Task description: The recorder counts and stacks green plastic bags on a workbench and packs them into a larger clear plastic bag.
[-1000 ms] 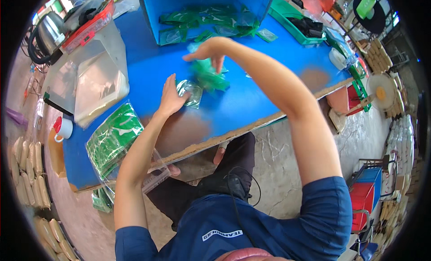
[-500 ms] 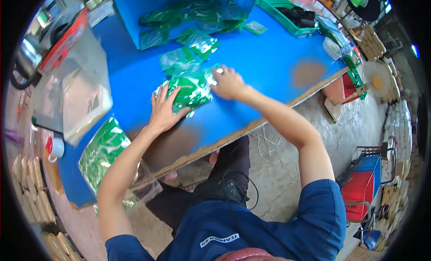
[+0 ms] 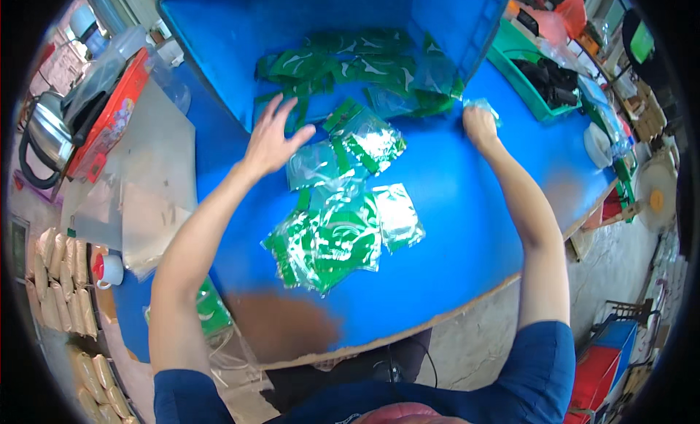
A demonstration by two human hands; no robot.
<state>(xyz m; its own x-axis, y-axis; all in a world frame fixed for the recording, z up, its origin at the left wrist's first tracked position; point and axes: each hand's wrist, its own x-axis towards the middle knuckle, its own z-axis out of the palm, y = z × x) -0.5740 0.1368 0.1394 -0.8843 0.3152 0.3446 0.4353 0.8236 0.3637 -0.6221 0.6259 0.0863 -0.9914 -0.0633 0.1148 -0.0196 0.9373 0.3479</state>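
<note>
A blue crate (image 3: 211,74) lies on its side at the far edge of the table, its mouth toward me. Inside it is a heap of flat green-and-clear plastic packets (image 3: 357,63). More packets (image 3: 346,238) are spread in an overlapping pile in front of the crate. My left hand (image 3: 271,139), fingers spread and holding nothing, hovers by the crate's mouth at the upper left of that pile. Beyond the pile, my right hand (image 3: 480,126) is closed on a small clear packet (image 3: 490,109) beside the crate's right rim.
A green tray (image 3: 532,88) with black items stands at the far right. Left of the pile are a stack of clear plastic sheets (image 3: 157,183), a red tray (image 3: 109,121), a metal kettle (image 3: 47,125) and a white mug (image 3: 109,269). A larger green bag (image 3: 211,307) lies near my left forearm.
Both hands have left the packet pile. My left hand has moved forward to the crate's mouth, and my right hand has reached forward and right to the lone packet. The view has shifted toward the crate.
</note>
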